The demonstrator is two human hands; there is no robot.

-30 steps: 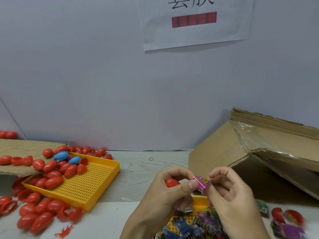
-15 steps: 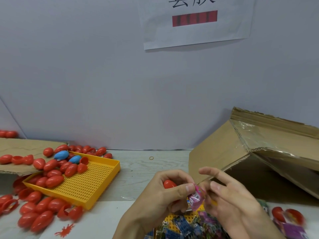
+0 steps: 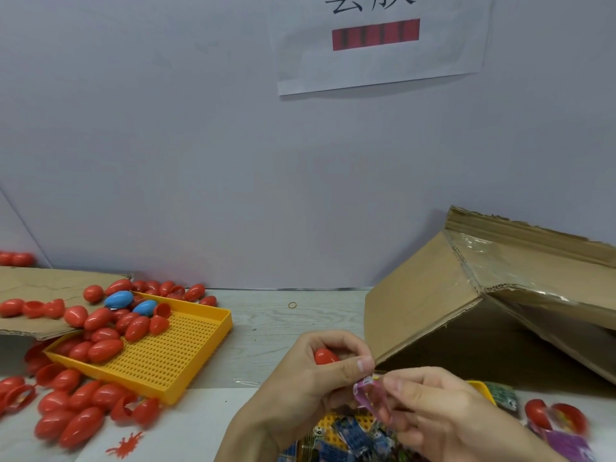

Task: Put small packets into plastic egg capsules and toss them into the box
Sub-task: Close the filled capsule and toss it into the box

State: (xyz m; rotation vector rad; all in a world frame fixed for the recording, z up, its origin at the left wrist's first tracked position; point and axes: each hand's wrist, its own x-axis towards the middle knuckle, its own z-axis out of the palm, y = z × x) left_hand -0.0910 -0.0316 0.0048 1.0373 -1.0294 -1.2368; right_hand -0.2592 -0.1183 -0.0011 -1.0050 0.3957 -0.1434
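My left hand (image 3: 310, 378) is closed around a red egg capsule (image 3: 325, 356), of which only the top shows between the fingers. A small pink-purple packet (image 3: 368, 395) is pinched between my left thumb and the fingers of my right hand (image 3: 443, 418); it looks bent or folded. Both hands hover above a pile of small packets (image 3: 346, 441) lying in a yellow tray at the bottom edge. The cardboard box (image 3: 466, 315) lies tipped on its side just behind and to the right of my hands, its opening facing the front.
A yellow perforated tray (image 3: 173, 358) at the left holds several red capsules and two blue ones (image 3: 119, 299). More red capsules (image 3: 70, 418) lie loose around it and on a cardboard sheet (image 3: 40, 288). An open red capsule (image 3: 553, 416) and purple packet (image 3: 566, 445) lie at right.
Both hands have dropped lower and nearer to the packet pile. The pink packet, held flat between the fingers before, now looks folded. The camera tilted slightly.
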